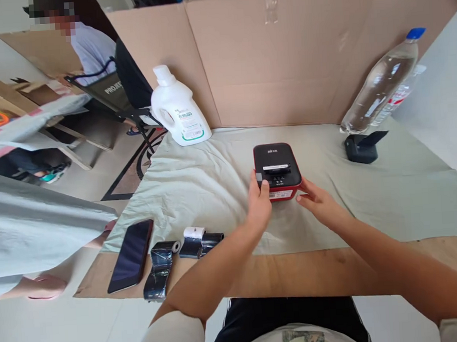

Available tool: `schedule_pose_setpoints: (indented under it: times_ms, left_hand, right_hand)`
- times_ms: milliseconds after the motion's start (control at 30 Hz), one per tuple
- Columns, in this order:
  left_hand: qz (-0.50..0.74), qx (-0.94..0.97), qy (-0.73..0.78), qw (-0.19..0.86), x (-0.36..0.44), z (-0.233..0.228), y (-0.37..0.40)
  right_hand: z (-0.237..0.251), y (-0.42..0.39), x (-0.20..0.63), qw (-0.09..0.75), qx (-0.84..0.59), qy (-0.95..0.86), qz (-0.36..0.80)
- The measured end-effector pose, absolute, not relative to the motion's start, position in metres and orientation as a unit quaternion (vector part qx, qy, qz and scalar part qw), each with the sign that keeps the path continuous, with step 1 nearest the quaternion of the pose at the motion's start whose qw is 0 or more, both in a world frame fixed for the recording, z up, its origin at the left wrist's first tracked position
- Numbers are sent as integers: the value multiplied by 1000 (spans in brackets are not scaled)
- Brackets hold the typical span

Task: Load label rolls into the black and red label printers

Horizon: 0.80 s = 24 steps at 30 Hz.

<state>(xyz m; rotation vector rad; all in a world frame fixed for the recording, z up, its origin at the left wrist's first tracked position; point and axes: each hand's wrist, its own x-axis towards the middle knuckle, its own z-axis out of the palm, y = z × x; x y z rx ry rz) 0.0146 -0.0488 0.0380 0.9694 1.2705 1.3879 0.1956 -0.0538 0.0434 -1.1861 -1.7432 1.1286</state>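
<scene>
A small black-topped, red-sided receipt printer [277, 157] sits on the cloth in front of me, with a pale strip at the slot in its lid. My left hand [259, 202] grips its left front corner, the thumb resting near the top edge. On the other side, my right hand [316, 199] has its fingers against the right front corner and its thumb by the front face. Toward the near left lie a paper roll in a black wrapper [159, 270] and another black-wrapped roll with a white end [194, 243]. Contact under the printer is hidden.
A black phone [131, 257] lies at the left edge. Behind stand a white detergent jug [182, 112], a cardboard wall [276, 70], and a large clear bottle [382, 87] beside a smaller one. A small black device [361, 148] sits at right. Other people are on the left.
</scene>
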Motion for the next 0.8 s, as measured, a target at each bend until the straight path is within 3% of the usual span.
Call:
schedule_pose_setpoints:
  times_ms: [300,567,800]
  left_hand:
    - [517,401,528,541,46,18,-93]
    - [553,432,463,541,18,22,-50]
    - [548,432,379,608,17,14,-21]
  right_hand:
    - [13,-109,230,374,-547,-633,401]
    - [25,-70,215,519,-537,-622,237]
    - [20,-58,187,551,-531,-601,229]
